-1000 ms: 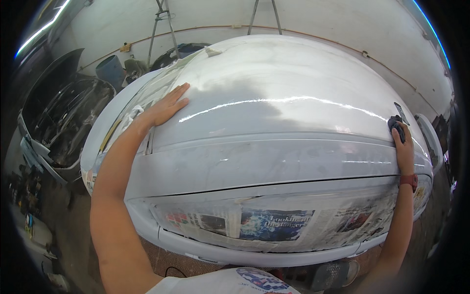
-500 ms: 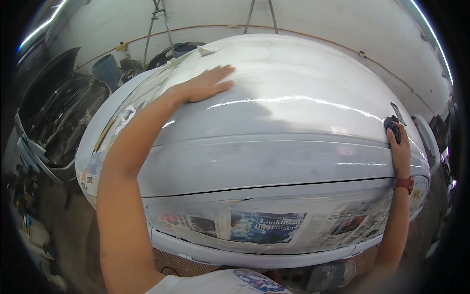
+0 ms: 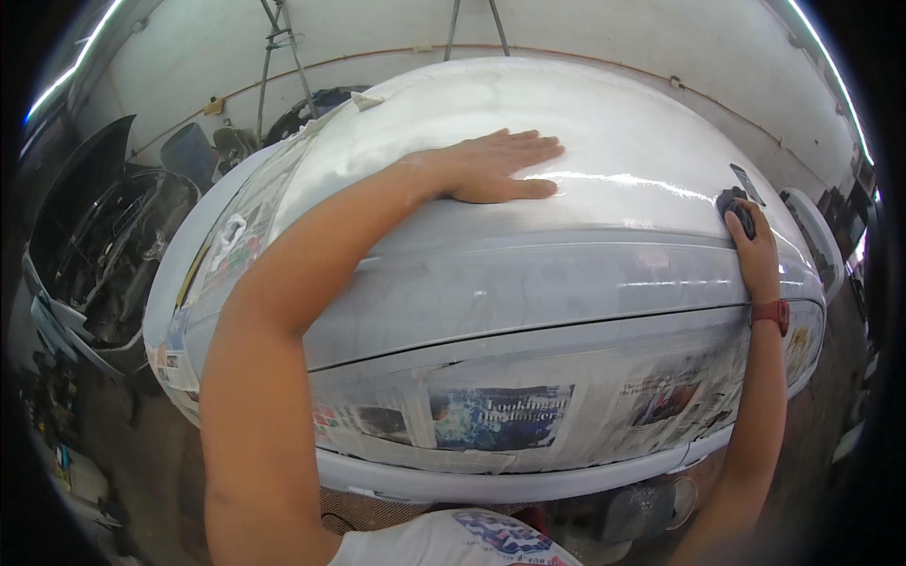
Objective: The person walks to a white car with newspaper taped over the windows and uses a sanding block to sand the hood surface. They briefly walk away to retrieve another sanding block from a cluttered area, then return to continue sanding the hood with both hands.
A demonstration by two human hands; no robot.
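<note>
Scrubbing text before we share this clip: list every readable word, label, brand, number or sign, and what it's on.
I won't transcribe wording; placement only.
Newspaper sheet on the side of the car: large pale headline over a dark blue picture, legible; smaller columns mostly too small to read.
Newspaper at the car's left end: too small to read.
White shirt: lettering by the blue-and-white graphic, too blurred to read reliably.

An automotive body-and-paint workshop: a glossy white-and-grey car body has printed newspaper sheets masking its side windows, a dark vehicle with a raised curved panel stands at left, and a grey metal stepladder stands behind.
</note>
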